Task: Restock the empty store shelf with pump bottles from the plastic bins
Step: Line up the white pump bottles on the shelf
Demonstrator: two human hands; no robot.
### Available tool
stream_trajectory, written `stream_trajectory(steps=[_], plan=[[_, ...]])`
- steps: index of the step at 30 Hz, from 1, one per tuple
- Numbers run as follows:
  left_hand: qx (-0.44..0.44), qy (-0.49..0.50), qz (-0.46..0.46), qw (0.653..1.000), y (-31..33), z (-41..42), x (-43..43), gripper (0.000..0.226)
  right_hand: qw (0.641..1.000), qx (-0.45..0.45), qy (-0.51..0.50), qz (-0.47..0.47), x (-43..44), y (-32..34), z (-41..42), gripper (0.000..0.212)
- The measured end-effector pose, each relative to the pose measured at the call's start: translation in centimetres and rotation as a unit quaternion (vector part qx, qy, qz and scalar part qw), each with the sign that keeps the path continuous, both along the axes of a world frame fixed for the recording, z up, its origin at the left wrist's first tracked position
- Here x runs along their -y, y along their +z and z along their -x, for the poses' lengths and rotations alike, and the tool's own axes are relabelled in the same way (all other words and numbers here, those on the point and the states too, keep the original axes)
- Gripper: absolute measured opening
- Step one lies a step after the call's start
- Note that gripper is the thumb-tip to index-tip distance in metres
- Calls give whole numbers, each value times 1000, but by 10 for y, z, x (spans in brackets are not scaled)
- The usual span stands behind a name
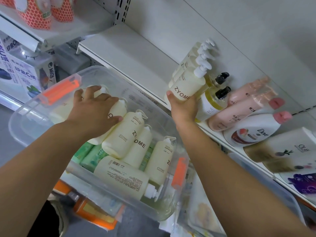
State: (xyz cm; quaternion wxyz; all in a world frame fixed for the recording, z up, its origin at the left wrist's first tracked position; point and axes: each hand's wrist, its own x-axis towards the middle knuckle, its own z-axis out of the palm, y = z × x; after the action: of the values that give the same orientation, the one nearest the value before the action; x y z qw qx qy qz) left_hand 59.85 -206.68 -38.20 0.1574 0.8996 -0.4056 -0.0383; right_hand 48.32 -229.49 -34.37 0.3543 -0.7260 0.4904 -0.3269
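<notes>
Left hand (95, 108): we see it clamped on a bottle (118, 108) lying in the bin (95, 68).
Right hand (183, 108): we see it gripping a second bottle (186, 86) at the shelf (130, 53) front, before a matching row (188, 62).

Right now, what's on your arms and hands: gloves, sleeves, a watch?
Nothing worn shows. The left hand and right hand are ungloved, without visible rings; the left forearm and right forearm are bare to the frame's edge, no sleeve, watch or band. Nails look short.
</notes>
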Motion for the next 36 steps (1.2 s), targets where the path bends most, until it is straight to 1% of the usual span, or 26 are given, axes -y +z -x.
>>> stream_trajectory(steps=[4,8,11,12,14,15,17,18,19,20,22,23,24,26,28,30,33,36], plan=[[-9,1,4,1000,2,1,-1,63,1000,-12,-6,13,-1,-1,0,75],[-17,-1,18,1000,1,-1,0,60,999,-44,7,1,-8,4,7,68],[-27,18,53,998,1,-7,-2,54,999,-18,25,-11,-36,11,20,70],[-30,29,62,997,0,-10,-3,53,1000,-15,23,2,-49,13,25,67],[-40,50,69,996,0,-12,-4,56,998,-36,32,31,-74,14,35,56],[-44,56,66,995,0,-13,-4,58,997,-49,53,20,-84,14,38,50],[-47,58,59,995,1,-13,-5,62,989,-83,110,-56,-97,9,37,44],[-49,57,57,996,1,-13,-6,63,979,-116,134,-97,-99,4,34,44],[-53,56,56,995,1,-13,-7,64,968,-161,150,-123,-100,-2,30,49],[-58,56,55,995,2,-13,-8,65,955,-210,160,-136,-100,-10,25,59],[-65,60,51,995,3,-12,-11,66,930,-292,167,-148,-101,-23,16,88],[-69,63,50,994,4,-12,-12,67,923,-307,165,-162,-99,-30,12,100],[-73,64,48,994,4,-12,-14,68,920,-305,163,-185,-97,-37,8,107],[-74,62,40,994,5,-12,-16,69,917,-284,153,-235,-91,-46,4,116],[-72,59,33,995,6,-12,-17,70,915,-270,149,-262,-87,-48,1,117],[-74,60,30,995,7,-12,-17,70,917,-258,158,-262,-89,-46,3,106],[-89,63,28,994,9,-13,-17,71,927,-214,162,-264,-101,-35,10,91],[-100,66,34,992,9,-14,-17,72,934,-161,174,-266,-114,-19,17,69]])
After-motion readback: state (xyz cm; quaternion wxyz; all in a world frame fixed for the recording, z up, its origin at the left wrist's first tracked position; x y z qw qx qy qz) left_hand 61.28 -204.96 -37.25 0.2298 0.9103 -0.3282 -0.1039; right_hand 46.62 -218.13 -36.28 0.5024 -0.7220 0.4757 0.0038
